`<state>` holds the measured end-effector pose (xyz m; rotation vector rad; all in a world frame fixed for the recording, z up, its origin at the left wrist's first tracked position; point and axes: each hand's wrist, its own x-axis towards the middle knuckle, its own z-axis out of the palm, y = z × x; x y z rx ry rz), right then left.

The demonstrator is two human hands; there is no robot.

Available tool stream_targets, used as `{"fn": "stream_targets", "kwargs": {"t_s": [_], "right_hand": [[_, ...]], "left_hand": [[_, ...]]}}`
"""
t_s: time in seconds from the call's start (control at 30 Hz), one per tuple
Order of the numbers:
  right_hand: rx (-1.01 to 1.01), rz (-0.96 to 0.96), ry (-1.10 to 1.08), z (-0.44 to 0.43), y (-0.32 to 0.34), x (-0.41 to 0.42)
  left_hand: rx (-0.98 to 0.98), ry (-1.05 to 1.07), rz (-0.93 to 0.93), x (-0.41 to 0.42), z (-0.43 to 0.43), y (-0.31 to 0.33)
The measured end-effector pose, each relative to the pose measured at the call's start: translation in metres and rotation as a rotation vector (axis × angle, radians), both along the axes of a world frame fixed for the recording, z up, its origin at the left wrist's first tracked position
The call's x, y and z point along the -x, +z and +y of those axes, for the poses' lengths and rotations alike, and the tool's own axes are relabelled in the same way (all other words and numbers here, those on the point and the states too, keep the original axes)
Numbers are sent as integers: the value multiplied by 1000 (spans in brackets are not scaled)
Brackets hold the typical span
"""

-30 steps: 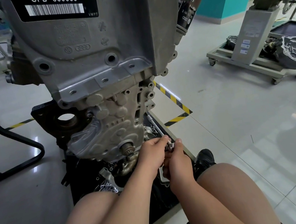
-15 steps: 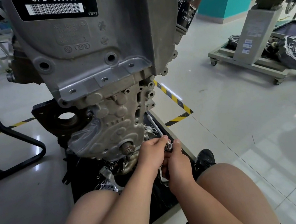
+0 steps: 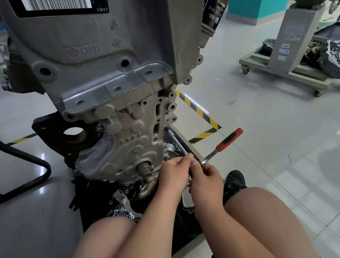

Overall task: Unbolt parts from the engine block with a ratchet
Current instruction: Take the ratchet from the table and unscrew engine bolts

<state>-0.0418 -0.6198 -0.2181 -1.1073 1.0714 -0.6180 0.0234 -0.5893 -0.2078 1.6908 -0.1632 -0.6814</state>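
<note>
Overhead, the engine block (image 3: 115, 82) carries a black barcode label (image 3: 57, 3) ending in the letters "VWPT"; the number above the bars is cut off by the frame edge. Cast into the grey cover beneath are the VW roundel and the four Audi rings (image 3: 90, 50), with a lone "3" legible near faint part numbers that cannot be read. The dark oil filter (image 3: 218, 3) on the block's right flank shows the rings again, plus white print too small to make out.

The ratchet (image 3: 221, 146) sits low, just beside the block's bottom right corner. Its chrome head is at the fingertips, and its red and black handle slants up and to the right over the tiled floor (image 3: 298, 155), with no hand on it.

The left hand (image 3: 176, 172) is curled, thumb and forefinger pinched together at the ratchet head. The right hand (image 3: 206, 180) is likewise curled, its thumb pressed up against the head from below. Whatever sits under the head is hidden by the fingers.

Both forearms reach forward between the person's bare knees, with the hands touching side by side.
</note>
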Motion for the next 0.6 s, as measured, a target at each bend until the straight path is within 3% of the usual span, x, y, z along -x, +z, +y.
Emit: {"fn": "stream_targets", "kwargs": {"t_s": [0.2,0.6], "right_hand": [[11,-7,-5,0,3,1],[-182,-80,15,1,10,2]], "left_hand": [[29,25,6,1,-1,1],[29,16,47,4,0,2]]}}
